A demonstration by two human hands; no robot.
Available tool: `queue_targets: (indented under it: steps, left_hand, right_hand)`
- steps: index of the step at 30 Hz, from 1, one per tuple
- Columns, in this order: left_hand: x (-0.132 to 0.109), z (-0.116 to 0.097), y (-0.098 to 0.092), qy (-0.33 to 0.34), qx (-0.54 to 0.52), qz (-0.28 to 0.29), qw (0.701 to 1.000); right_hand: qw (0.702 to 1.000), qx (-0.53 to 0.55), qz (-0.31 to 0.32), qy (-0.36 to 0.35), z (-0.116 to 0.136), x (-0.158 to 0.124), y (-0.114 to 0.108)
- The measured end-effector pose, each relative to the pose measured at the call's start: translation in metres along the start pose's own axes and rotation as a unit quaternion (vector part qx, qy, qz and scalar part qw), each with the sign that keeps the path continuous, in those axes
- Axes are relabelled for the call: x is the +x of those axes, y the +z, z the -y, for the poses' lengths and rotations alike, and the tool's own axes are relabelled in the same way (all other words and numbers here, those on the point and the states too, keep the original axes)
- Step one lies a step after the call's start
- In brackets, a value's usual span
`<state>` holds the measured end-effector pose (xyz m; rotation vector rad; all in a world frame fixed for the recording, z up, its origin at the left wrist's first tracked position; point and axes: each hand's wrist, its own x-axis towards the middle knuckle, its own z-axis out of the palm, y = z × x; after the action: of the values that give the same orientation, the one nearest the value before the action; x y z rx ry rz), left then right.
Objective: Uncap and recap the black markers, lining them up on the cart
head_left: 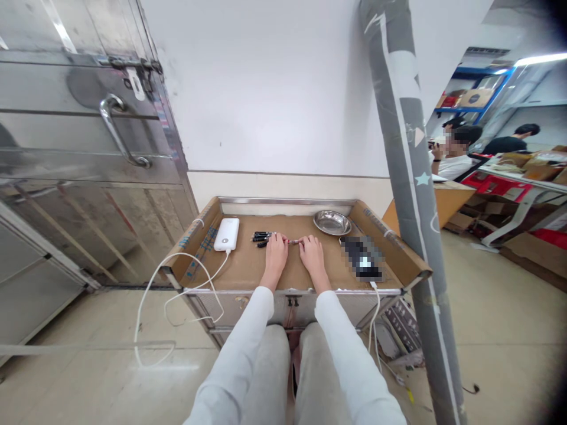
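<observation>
My left hand (277, 251) and my right hand (312, 255) rest low over the cardboard-covered worktop (248, 271), a short gap apart. Between their fingertips runs a small thin piece (293, 241), reddish at its left end and silvery further right. Both hands pinch it, one at each end; its exact kind is too small to make out. Just left of my left hand lie several slim black pieces (260, 236) with shiny ends, partly covered by the fingers. A shallow round metal dish (332, 223) sits behind and to the right of my right hand.
A white power bank (227, 234) with a white cable (208, 277) stands left. A blurred dark phone (363, 260), cabled too, lies right. Cardboard-lined sides (394, 248) edge the worktop. A grey wrapped pole (410, 147) leans at right; people (460, 153) sit beyond.
</observation>
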<state>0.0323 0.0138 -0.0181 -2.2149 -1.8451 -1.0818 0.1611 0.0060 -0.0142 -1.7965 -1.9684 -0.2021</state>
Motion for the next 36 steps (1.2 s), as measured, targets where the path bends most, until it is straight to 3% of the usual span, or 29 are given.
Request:
queue_targets:
  steps: [7, 36]
  left_hand:
    - [-0.0009, 0.0002, 0.0023, 0.048, 0.037, 0.057, 0.997]
    - [-0.0005, 0.0004, 0.0039, 0.06, 0.052, 0.058, 0.995]
  right_hand:
    - [1.0, -0.003, -0.006, 0.0, -0.0009, 0.0005, 0.0025]
    - [1.0, -0.007, 0.003, 0.002, -0.0012, 0.0006, 0.0034]
